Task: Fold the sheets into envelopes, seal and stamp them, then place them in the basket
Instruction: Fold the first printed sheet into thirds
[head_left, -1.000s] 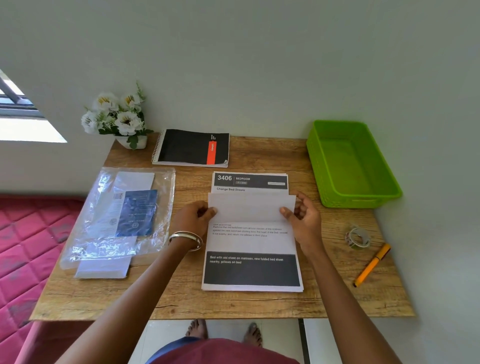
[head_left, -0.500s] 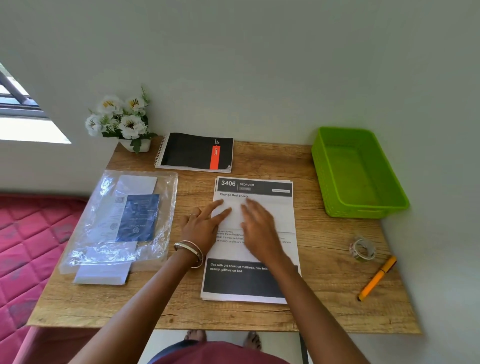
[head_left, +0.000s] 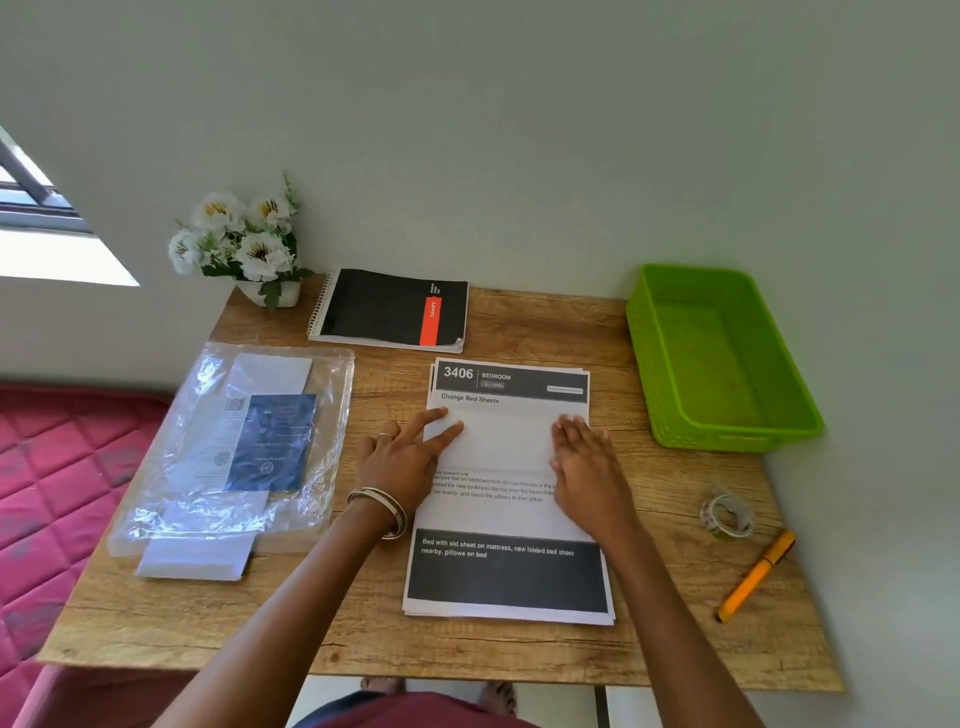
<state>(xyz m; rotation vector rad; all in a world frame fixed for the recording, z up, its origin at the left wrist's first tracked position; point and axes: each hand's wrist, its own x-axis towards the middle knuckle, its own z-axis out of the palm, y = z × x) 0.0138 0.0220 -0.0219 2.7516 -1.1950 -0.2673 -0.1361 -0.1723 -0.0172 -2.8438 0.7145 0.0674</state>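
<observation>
Fingers (head_left: 441, 423) of the left hand (head_left: 402, 460) and of the right hand (head_left: 584, 457) lie straight, gripping nothing, pressing a folded sheet (head_left: 506, 439) atop the paper stack (head_left: 506, 577). Its crease runs left to right between them (long axis crosswise). The green basket (head_left: 649, 364) sits well apart, on the right hand's side.

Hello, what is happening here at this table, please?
A person is folding the top white printed sheet of a paper stack on the wooden table. The left hand and right hand press flat on the folded flap, at its left and right ends, creasing it. The green plastic basket holds nothing yet; the orange pen and tape roll lie untouched.
</observation>
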